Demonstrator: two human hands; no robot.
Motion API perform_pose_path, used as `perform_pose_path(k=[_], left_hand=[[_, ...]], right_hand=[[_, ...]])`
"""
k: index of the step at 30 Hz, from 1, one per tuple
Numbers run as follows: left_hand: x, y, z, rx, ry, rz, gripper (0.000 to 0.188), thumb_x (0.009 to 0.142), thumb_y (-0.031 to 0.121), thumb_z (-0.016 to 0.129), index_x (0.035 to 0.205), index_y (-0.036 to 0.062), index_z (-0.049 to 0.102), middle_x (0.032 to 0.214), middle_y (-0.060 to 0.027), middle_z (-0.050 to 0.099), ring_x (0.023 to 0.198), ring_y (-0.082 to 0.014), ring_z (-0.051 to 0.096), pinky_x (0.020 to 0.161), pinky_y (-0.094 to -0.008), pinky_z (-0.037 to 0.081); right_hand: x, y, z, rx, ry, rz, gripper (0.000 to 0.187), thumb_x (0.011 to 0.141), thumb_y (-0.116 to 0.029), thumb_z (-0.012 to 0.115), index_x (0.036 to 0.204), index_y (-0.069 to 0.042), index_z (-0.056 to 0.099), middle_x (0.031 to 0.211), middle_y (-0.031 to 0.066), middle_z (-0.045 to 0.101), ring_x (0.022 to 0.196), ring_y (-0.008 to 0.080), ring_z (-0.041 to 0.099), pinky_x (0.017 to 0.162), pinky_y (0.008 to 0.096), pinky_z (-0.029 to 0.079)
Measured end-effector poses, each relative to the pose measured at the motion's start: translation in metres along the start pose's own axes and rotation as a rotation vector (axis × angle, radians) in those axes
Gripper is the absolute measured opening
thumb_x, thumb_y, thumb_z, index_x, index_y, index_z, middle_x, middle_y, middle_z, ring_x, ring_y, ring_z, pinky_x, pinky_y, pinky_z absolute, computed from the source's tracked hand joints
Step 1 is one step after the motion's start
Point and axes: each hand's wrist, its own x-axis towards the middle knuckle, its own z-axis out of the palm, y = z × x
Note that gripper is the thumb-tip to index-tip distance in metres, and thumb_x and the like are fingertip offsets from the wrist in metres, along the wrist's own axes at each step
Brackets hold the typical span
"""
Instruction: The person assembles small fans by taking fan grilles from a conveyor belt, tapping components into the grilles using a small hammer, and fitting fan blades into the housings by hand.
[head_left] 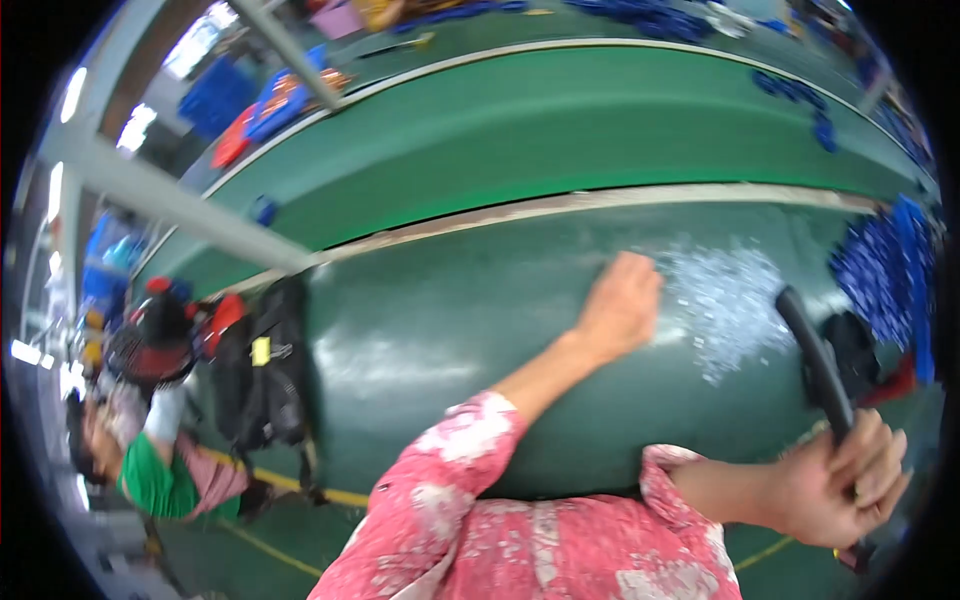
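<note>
My left hand [622,308] is over the green tabletop [430,330], at the left edge of a spread pile of small clear, pale pieces [728,305]. Its fingers are curled down and closed; whatever they hold, if anything, is hidden. Off to the right, near the table's front edge, my right hand [850,485] grips a long black rod-like tool [818,355]. The tool tilts up and away, its rounded far end beside the pile. A small reddish part shows below the fist; the tool's exact kind cannot be made out.
Blue pieces [872,270] are heaped at the right beside a blue tray edge [918,290]. A green conveyor belt [520,145] runs behind the table. At the left stand a black backpack [272,360], a grey post [200,205] and a person in a green top [160,475].
</note>
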Motion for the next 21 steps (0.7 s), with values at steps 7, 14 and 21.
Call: perform_pose_path(k=[7, 14, 21], left_hand=[[-0.009, -0.002, -0.007, -0.023, 0.071, -0.11, 0.007, 0.077, 0.002, 0.062, 0.082, 0.002, 0.057, 0.089, -0.0141, 0.049, 0.087, -0.0321, 0.05, 0.077, -0.0429, 0.045], [-0.018, -0.007, -0.016, 0.054, 0.033, -0.069, 0.013, 0.072, 0.001, 0.061, 0.084, 0.0016, 0.06, 0.086, -0.0139, 0.053, 0.086, -0.0319, 0.052, 0.078, -0.0417, 0.045], [-0.013, -0.006, -0.013, -0.187, 0.05, -0.259, 0.014, 0.082, -0.005, 0.059, 0.094, 0.0009, 0.058, 0.093, -0.0148, 0.055, 0.092, -0.0344, 0.054, 0.083, -0.0442, 0.044]], right_hand=[[-0.005, 0.0, -0.018, -0.218, 0.003, -0.009, 0.034, 0.094, -0.003, 0.043, 0.066, -0.014, 0.026, 0.069, 0.0016, 0.029, 0.059, 0.0126, 0.024, 0.059, 0.0282, 0.025], [-0.012, 0.014, 0.019, -0.03, -0.043, 0.014, 0.039, 0.093, -0.007, 0.049, 0.058, -0.015, 0.032, 0.06, -0.0003, 0.034, 0.047, 0.0118, 0.023, 0.048, 0.0278, 0.024], [-0.01, 0.009, 0.016, -0.121, 0.019, -0.146, 0.041, 0.096, -0.011, 0.049, 0.058, -0.014, 0.033, 0.057, -0.0016, 0.035, 0.042, 0.0096, 0.022, 0.045, 0.0268, 0.024]])
